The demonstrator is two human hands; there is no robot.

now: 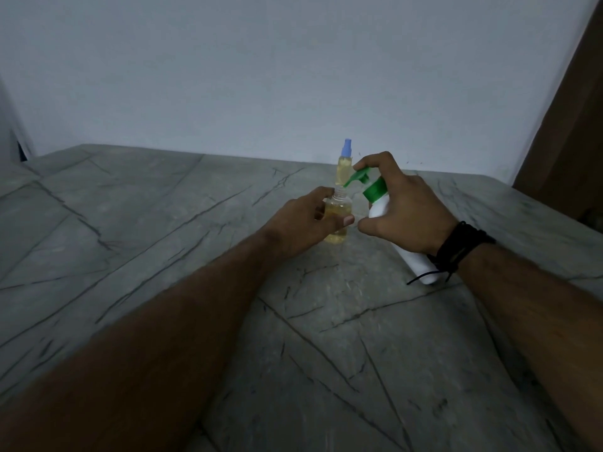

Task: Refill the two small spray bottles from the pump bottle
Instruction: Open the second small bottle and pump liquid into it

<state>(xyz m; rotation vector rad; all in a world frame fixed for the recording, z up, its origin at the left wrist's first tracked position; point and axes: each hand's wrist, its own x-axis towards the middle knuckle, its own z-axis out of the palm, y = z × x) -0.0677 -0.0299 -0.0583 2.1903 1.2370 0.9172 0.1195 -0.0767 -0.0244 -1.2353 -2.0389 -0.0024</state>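
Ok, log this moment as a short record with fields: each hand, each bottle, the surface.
left hand: grips the open spray bottle, cap off, upright on the table
right hand: holds the pump bottle tilted, one finger on the green pump head
nozzle: over the open bottle's neck
second spray bottle: behind, upright, blue sprayer on, yellowish liquid inside
table: grey, veined stone look
wrist: black bands on the right

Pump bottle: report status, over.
Right hand grips tilted pump bottle, spout over open bottle. Left hand holds open bottle. Capped bottle stands behind. Nothing in the way.
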